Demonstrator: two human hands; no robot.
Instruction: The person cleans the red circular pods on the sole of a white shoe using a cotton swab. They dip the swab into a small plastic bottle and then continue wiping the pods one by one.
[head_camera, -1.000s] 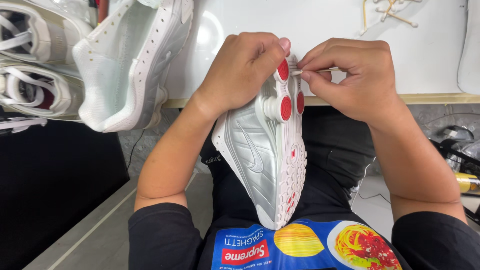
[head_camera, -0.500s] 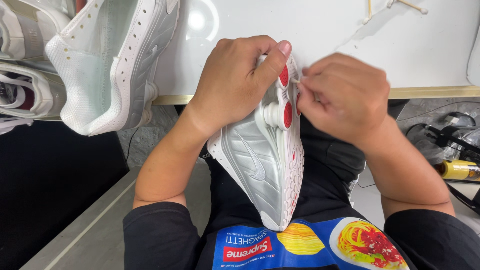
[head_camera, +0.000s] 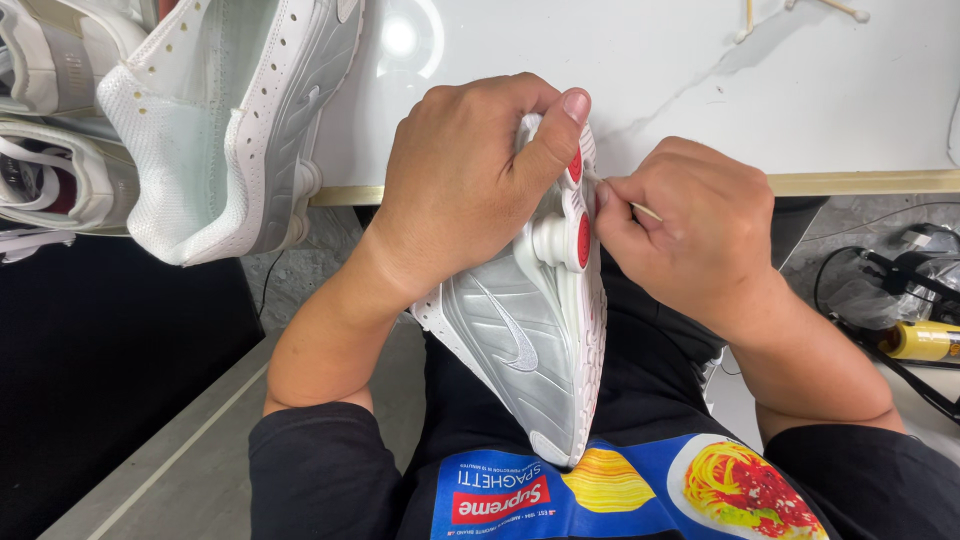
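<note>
A silver-white sneaker (head_camera: 530, 340) was held at the centre of the frame, toe pointing down toward the lap, heel up at the edge of the white table (head_camera: 680, 90). The heel was gripped by the left hand (head_camera: 465, 185), palm wrapped over the upper and thumb stretched along the sole beside the red heel pads (head_camera: 583, 238). A thin stick (head_camera: 640, 208) was pinched in the right hand (head_camera: 690, 235), fingers curled tight, its tip pressed against the heel. A second sneaker (head_camera: 225, 120) was lying on the table at the upper left.
</note>
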